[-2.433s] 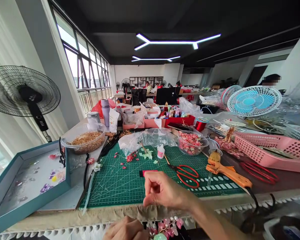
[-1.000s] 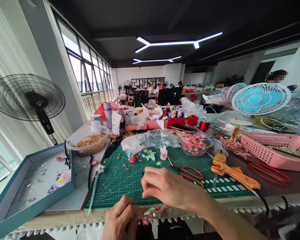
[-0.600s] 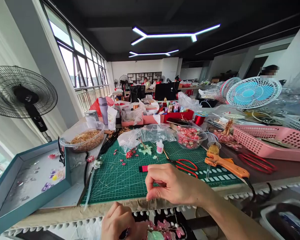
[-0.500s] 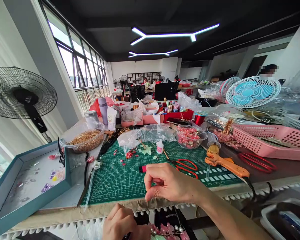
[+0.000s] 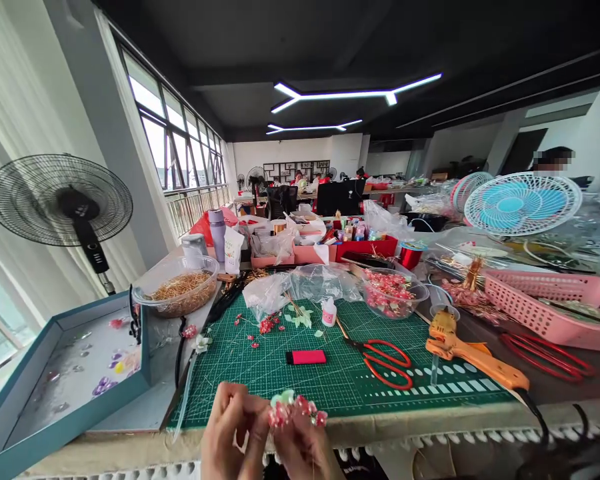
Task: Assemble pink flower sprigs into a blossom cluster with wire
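Note:
A beaded flower spray point(image 5: 300, 410) with pink-red petals and a pale green leaf is held between both hands, just above the mat's near edge. On its left side my left hand point(image 5: 230, 427) is closed, fingertips pinching at the spray. From below and to the right, my right hand point(image 5: 305, 450) is closed around it, its fingers partly hidden by the petals. A thin wire or thread faintly hangs by my right hand. Beyond the hands a pink lighter point(image 5: 306, 357) lies on the green cutting mat point(image 5: 260, 373), with red-handled scissors point(image 5: 387, 363) to its right.
An orange glue gun point(image 5: 475, 353) rests at the right. Behind the mat stand a small glue bottle point(image 5: 329, 312) and a bowl of red beaded flowers point(image 5: 393, 293). To the left are a bowl of gold wires point(image 5: 183, 287) and a blue-edged tray point(image 5: 75, 400).
My right hand has come down from above the mat edge to my left hand. The flower spray has risen from below the table edge into view, and the lighter is now uncovered.

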Demonstrator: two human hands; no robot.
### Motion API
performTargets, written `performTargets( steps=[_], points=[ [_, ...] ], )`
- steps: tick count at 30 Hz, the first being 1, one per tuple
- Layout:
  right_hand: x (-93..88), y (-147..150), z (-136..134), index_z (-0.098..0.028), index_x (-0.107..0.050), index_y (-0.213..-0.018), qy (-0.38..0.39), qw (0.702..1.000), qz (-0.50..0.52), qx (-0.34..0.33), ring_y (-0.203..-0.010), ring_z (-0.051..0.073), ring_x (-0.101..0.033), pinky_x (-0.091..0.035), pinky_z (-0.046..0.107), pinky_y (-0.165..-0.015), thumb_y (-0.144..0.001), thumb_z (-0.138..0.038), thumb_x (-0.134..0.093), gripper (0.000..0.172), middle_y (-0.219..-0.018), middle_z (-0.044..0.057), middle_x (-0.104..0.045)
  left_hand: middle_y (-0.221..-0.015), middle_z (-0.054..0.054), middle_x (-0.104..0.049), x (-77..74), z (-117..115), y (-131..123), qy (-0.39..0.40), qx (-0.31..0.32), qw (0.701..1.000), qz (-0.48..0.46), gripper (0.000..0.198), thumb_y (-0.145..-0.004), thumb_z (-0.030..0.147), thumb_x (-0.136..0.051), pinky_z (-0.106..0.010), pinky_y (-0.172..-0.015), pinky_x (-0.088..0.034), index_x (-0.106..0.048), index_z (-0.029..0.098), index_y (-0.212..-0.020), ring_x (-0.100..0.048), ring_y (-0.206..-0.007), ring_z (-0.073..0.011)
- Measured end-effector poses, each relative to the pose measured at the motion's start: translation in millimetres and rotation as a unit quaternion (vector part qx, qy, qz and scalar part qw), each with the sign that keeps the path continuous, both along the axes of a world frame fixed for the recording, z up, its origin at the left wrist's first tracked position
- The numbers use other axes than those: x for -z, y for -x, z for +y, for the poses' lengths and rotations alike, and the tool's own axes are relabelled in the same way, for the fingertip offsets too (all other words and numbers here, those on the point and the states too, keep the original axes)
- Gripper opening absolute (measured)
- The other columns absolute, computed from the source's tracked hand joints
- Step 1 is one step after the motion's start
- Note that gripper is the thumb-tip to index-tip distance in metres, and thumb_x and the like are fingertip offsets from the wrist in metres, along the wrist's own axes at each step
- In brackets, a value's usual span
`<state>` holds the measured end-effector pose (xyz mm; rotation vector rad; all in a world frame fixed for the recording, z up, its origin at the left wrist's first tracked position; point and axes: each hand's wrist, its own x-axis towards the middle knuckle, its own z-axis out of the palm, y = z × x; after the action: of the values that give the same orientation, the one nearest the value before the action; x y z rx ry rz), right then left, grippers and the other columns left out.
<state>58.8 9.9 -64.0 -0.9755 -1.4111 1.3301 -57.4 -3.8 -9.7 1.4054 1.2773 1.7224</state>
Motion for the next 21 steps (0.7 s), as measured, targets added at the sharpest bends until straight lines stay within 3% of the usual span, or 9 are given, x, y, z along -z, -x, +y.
performTargets(
  steps=[1,3,5,7,12,14,17,19,21],
  points=[
    [2.6,1,-2,-0.019,-0.053,-0.076,0.004,0.999,0.001,0.032,-0.064,0.015,-0.046,-0.042,0.027,-0.06,-0.076,-0.069,-0.051,0.05,-0.068,0.0,-0.045,-0.064,0.003,-0.047,0.4,3,4,0.068,0.047,0.994,-0.076,0.022,-0.073,0.038,-0.069,-0.02,-0.048,-0.032,-0.062,0.02,-0.063,-0.042,-0.054,-0.0094],
    [-0.5,-2,-3,-0.018,-0.053,-0.073,-0.002,0.998,-0.024,0.05,-0.064,0.015,-0.044,-0.041,0.027,-0.06,-0.077,-0.069,-0.05,0.052,-0.066,0.0,-0.043,-0.056,0.005,-0.047,2.1,8,10,0.189,0.143,0.946,-0.219,0.027,-0.066,0.04,-0.075,-0.017,-0.046,-0.03,-0.061,0.017,-0.063,-0.038,-0.049,-0.0064],
    [-11.2,-6,0,-0.017,-0.052,-0.07,-0.015,0.999,-0.047,0.004,-0.06,0.012,-0.04,-0.037,0.025,-0.057,-0.079,-0.067,-0.05,0.051,-0.063,-0.002,-0.04,-0.058,0.004,-0.054,3.1,9,13,0.229,0.204,0.903,-0.301,0.027,-0.064,0.037,-0.079,-0.016,-0.049,-0.033,-0.061,0.015,-0.064,-0.04,-0.05,-0.005],
    [-24.2,-8,4,-0.016,-0.051,-0.072,-0.008,0.997,-0.024,-0.074,-0.054,0.009,-0.035,-0.033,0.022,-0.051,-0.079,-0.066,-0.052,0.05,-0.06,-0.004,-0.038,-0.067,0.002,-0.061,1.1,8,16,0.218,0.235,0.89,-0.325,0.026,-0.063,0.035,-0.08,-0.017,-0.051,-0.039,-0.063,0.015,-0.066,-0.046,-0.053,-0.0059],
    [-43.5,-2,15,-0.018,-0.05,-0.074,0.081,0.972,0.045,-0.218,-0.037,0.003,-0.02,-0.018,0.018,-0.035,-0.072,-0.058,-0.067,0.043,-0.048,-0.011,-0.028,-0.064,0.003,-0.062,-15.2,1,31,0.235,0.263,0.888,-0.296,0.022,-0.067,0.034,-0.077,-0.014,-0.036,-0.033,-0.063,0.016,-0.071,-0.045,-0.04,-0.0033],
    [-48.3,-4,19,-0.017,-0.052,-0.079,0.127,0.961,0.061,-0.239,-0.035,0.003,-0.028,-0.02,0.016,-0.034,-0.075,-0.058,-0.064,0.042,-0.049,-0.01,-0.036,-0.06,0.003,-0.062,-17.9,-1,41,0.227,0.265,0.889,-0.297,0.024,-0.067,0.035,-0.078,-0.014,-0.04,-0.037,-0.064,0.016,-0.07,-0.048,-0.042,-0.004],
    [-63.9,-22,21,-0.017,-0.055,-0.087,0.182,0.937,0.133,-0.265,-0.061,0.012,-0.06,-0.046,0.023,-0.058,-0.079,-0.066,-0.05,0.05,-0.073,0.001,-0.059,-0.054,0.002,-0.062,-12.0,-2,53,0.201,0.238,0.904,-0.292,0.025,-0.067,0.037,-0.077,-0.017,-0.047,-0.043,-0.064,0.016,-0.073,-0.053,-0.048,-0.0074],
    [-80.4,-40,19,-0.014,-0.059,-0.085,0.167,0.929,0.129,-0.305,-0.089,0.019,-0.063,-0.044,0.033,-0.083,-0.08,-0.067,-0.046,0.055,-0.092,0.01,-0.064,-0.055,0.003,-0.061,-5.5,-2,58,0.183,0.204,0.926,-0.26,0.025,-0.068,0.037,-0.076,-0.018,-0.049,-0.044,-0.063,0.017,-0.075,-0.054,-0.049,-0.0081],
    [-96.2,-56,14,-0.012,-0.06,-0.075,0.11,0.941,0.06,-0.313,-0.097,0.021,-0.06,-0.041,0.034,-0.088,-0.078,-0.06,-0.056,0.049,-0.096,0.014,-0.065,-0.056,0.004,-0.061,-1.5,-3,59,0.171,0.182,0.944,-0.214,0.025,-0.07,0.039,-0.074,-0.018,-0.051,-0.044,-0.063,0.017,-0.075,-0.054,-0.05,-0.0082]
  ],
)
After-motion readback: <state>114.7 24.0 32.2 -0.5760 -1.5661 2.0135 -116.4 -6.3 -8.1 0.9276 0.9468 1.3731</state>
